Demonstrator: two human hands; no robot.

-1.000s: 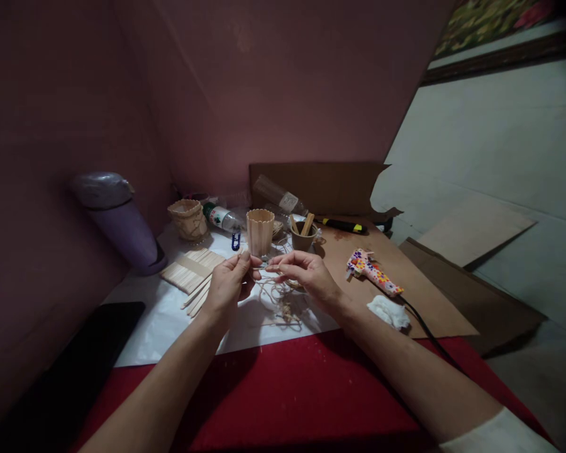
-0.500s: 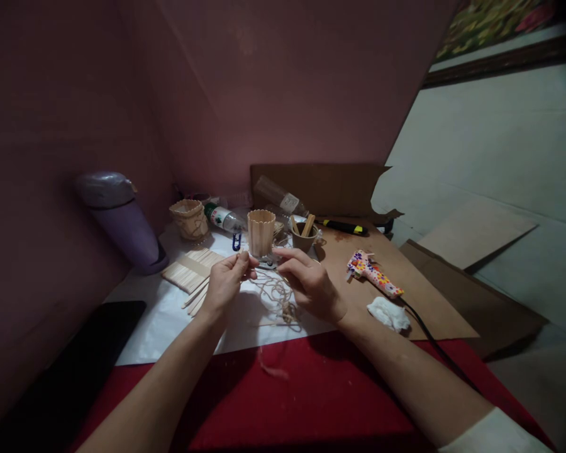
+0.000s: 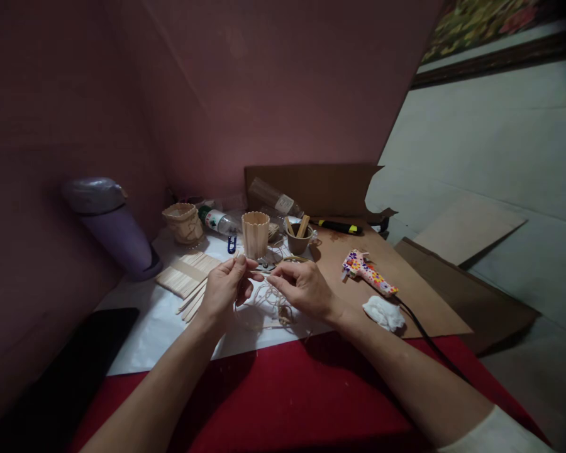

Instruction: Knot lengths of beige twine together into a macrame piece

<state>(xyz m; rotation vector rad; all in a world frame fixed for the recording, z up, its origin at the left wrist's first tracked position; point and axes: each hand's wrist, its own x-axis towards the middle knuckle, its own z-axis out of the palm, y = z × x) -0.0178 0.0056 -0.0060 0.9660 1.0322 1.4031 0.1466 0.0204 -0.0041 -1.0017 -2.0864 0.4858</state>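
Observation:
My left hand (image 3: 226, 281) is closed in a pinch on thin twine, just in front of the cup of wooden sticks (image 3: 255, 234). Close by on the right, my right hand (image 3: 302, 284) pinches the same twine, its fingertips a small gap from the left ones. Loose, tangled twine (image 3: 283, 313) lies on the white paper below and between both hands. Scissors (image 3: 265, 267), partly hidden, rest behind the fingers. A banded bundle of flat wooden sticks (image 3: 187, 274) lies left of my left hand, with some loose sticks beside it.
A purple bottle (image 3: 117, 233) leans at the left. Behind are a twine-wrapped cup (image 3: 183, 225), plastic bottles (image 3: 219, 221) and a small pot (image 3: 299, 239). A glue gun (image 3: 368, 274), cutter (image 3: 338, 226) and white cloth (image 3: 383, 313) lie on cardboard at the right.
My right hand has lowered and its fingers have closed on the twine near my left hand. The view has shifted slightly.

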